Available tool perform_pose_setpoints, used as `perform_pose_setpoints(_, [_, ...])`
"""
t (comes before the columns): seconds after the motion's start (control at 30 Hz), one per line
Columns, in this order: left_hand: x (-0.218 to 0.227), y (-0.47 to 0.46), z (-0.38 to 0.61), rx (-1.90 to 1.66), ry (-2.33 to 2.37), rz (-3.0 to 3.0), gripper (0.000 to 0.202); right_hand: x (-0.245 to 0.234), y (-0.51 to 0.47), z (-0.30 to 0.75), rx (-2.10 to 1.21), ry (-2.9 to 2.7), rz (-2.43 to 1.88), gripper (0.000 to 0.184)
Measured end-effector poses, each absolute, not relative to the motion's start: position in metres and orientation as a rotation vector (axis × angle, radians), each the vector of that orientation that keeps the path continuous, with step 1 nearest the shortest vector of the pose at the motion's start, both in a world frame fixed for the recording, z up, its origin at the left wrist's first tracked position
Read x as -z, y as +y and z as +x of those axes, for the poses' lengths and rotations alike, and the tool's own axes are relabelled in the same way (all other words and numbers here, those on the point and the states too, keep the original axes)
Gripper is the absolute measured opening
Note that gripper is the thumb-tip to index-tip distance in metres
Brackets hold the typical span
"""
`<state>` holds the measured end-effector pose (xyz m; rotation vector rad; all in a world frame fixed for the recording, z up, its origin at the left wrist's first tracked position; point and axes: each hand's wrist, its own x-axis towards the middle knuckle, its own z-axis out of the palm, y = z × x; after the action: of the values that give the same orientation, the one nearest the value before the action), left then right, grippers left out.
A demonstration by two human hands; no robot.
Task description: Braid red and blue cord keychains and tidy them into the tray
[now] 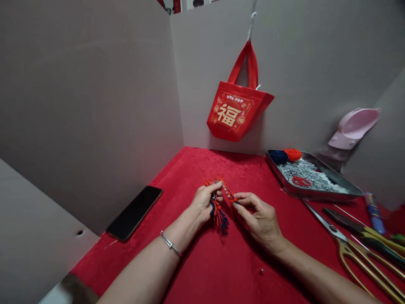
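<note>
Tassel (219,217) of red and navy cord dangling above the red surface (205,164), left hand (202,202) pinching its top, fingers hiding the knot; right hand (257,221) fingers narrowly grip a red strand (228,191).

Black smartphone (134,213) lies on red felt tabletop (202,164), left. At right: metal tray (316,195) holding navy yarn ball (278,157) and red yarn ball (292,154); gold-handled scissors (360,257); pliers (360,230). Red tote bag (236,112) hangs on grey partition (316,63).

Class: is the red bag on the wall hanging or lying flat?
Hanging: the red fabric tote bag dangles by its handles from a white hook.
</note>
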<state>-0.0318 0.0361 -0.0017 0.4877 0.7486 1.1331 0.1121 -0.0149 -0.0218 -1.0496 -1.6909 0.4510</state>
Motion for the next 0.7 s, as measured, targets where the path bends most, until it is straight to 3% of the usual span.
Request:
perform_pose_setpoints(0.4, [0.01,0.032,-0.023,-1.099,0.736,0.336,0.013,0.017,-0.018,0.107,-0.492,-1.499,-0.889,0.002])
perform_pose_setpoints(0.57, [0.0,0.025,-0.018,-1.061,0.648,0.295,0.029,0.022,-0.018,0.105,-0.417,-1.581,-0.941,0.01])
perform_pose_setpoints(0.7, [-0.006,0.024,-0.02,-1.078,0.595,0.274,0.029,0.021,-0.017,0.106,-0.365,-1.616,-1.053,0.014])
